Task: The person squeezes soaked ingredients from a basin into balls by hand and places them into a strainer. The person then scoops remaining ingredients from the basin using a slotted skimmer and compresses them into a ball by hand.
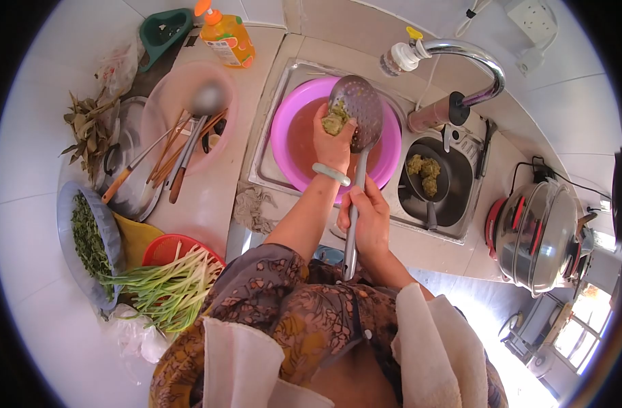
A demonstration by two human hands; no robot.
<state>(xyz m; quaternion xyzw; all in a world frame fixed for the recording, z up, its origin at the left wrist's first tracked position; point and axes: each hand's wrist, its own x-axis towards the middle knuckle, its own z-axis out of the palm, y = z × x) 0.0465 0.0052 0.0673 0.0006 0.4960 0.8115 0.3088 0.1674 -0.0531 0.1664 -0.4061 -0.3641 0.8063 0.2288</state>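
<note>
One greenish clump (pixel 335 123) sits in my left grip (pixel 332 141), fingers curled around it, above the pink basin (pixel 280 136) of reddish-brown liquid. My right grip (pixel 369 216) is clamped on the handle of a perforated skimmer (pixel 365 103), its bowl just beside my left. More clumps (pixel 427 173) rest in a ladle (pixel 431 213) within the sink (pixel 455 212).

Left hand (pixel 334 145) partly masking that green lump (pixel 334 123), its underside lost! Murky water (pixel 299 139) hides the floor of the purple basin (pixel 281 129); the ladle (pixel 207 100) has a blurred bowl; by the surface's (pixel 259 58) far edge, the soap bottle (pixel 226 41) bears unreadably small print.
</note>
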